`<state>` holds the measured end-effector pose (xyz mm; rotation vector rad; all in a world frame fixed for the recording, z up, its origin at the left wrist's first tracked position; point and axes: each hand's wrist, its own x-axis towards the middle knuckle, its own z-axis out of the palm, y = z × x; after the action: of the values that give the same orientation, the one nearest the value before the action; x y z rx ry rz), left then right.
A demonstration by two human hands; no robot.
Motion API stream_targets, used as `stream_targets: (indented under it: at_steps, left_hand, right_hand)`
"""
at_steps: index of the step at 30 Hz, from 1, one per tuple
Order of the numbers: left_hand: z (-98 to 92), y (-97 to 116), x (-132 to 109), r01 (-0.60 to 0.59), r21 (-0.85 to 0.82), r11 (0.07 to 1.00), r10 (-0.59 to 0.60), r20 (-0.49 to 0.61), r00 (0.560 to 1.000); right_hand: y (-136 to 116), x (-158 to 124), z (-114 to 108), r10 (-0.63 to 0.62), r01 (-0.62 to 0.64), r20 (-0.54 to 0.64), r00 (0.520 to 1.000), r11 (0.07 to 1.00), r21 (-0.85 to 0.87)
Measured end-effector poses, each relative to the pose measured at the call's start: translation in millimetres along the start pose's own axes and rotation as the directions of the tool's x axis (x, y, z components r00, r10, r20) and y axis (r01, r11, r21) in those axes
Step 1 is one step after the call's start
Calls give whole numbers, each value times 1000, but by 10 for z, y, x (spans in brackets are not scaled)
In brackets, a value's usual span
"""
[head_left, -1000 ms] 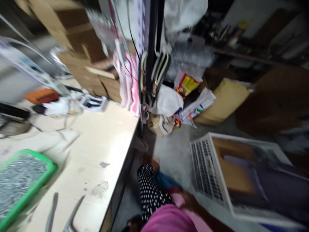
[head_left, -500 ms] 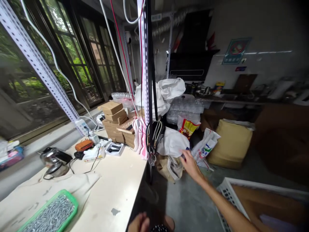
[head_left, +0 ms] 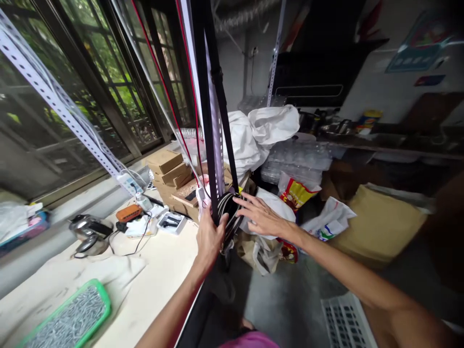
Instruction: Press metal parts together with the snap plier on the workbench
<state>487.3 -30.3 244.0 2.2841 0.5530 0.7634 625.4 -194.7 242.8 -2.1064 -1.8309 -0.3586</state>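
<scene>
A black bag with pale zip lines (head_left: 228, 212) hangs by long black straps (head_left: 209, 96) beside the perforated metal post (head_left: 218, 159). My left hand (head_left: 210, 234) grips the bag's left side, its thumb across the front and its other fingers partly hidden. From the right, my right hand (head_left: 259, 212) reaches over with fingers stretched out and apart, the fingertips touching the bag's upper right edge. Whether they pinch a zip pull cannot be made out. Behind my right hand lies a white plastic sack (head_left: 277, 205).
On the table (head_left: 163, 285) at left are a green tray of screws (head_left: 72, 314), a metal kettle (head_left: 89, 234), an orange device (head_left: 129, 212) and stacked cardboard boxes (head_left: 165, 169). Several bags lie on the floor. A white plastic crate (head_left: 348, 321) stands at lower right.
Both hands have moved up to the hanging bag: the left from the bottom edge onto its side, the right leftward from near the white sack. The view has shifted closer to the post.
</scene>
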Motion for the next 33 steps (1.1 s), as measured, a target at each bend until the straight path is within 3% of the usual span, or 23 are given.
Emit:
stream_targets:
  at_steps: [6, 13, 20, 26, 29, 33]
  left_hand:
    - [68, -129, 166, 147, 204, 968, -161, 58, 985]
    - [24, -209, 97, 134, 142, 981, -132, -18, 991]
    - [-84, -220, 76, 168, 149, 975, -168, -13, 986]
    - [-214, -265, 116, 129, 76, 989, -140, 149, 979]
    - [-295, -307, 110, 53, -34, 998, -41, 282, 958]
    - [-409, -383, 85, -26, -150, 988, 82, 382, 920]
  right_hand:
    - [-122, -145, 15, -90, 92, -32, 995, 994, 61]
    - [-472, -398, 47, -95, 96, -26, 995, 994, 60]
    - [-511, -433, 173, -90, 99, -96, 991, 991, 87]
    - [-334, -249, 329, 28, -7, -331, 943, 998, 62]
    - [-287, -134, 349, 9, 4, -379, 925, 999, 35]
    - [-303, -53, 345, -15, 51, -437, 899, 996, 73]
